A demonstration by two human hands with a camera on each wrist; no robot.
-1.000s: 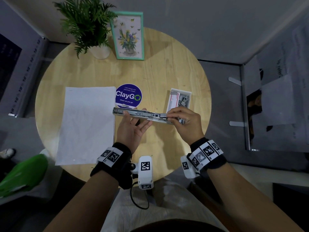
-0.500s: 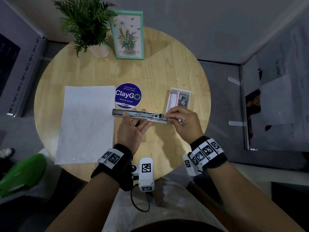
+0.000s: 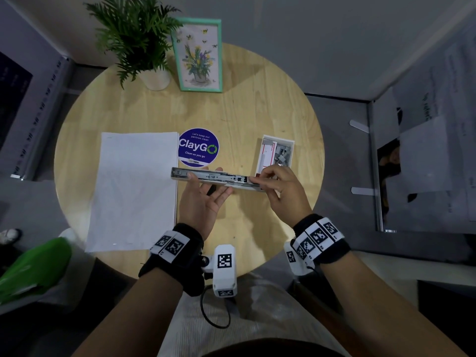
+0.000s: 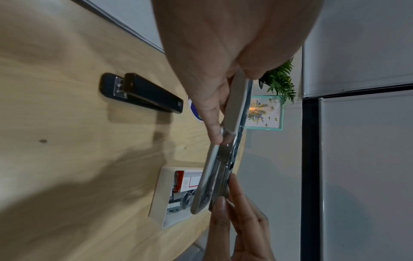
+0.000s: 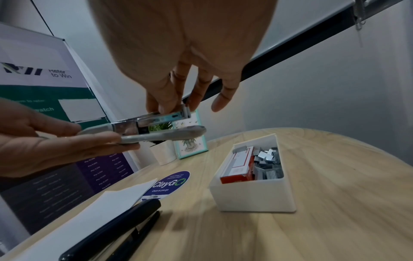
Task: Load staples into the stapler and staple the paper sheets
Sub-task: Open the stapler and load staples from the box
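A grey metal stapler [image 3: 219,177] [image 5: 156,136], folded out flat, is held level above the round wooden table [image 3: 257,112]. My left hand [image 3: 203,184] [image 4: 214,127] lies palm up under its left half, with the fingers below and the thumb across the top. My right hand [image 3: 258,177] [image 5: 170,107] pinches the metal magazine at the right end with thumb and forefinger. A white box [image 3: 278,137] [image 5: 252,196] of loose staple strips and a red staple packet stands just beyond the right hand. The paper sheets [image 3: 134,191] lie flat on the left.
A second, black stapler [image 4: 143,95] [image 5: 116,234] lies shut on the table under my hands. A round ClayGo sticker [image 3: 198,148] is at the centre. A potted plant [image 3: 139,39] and a framed picture [image 3: 198,55] stand at the far edge.
My right fingertips have crept slightly left along the magazine. The stapler and my left hand hold their place.
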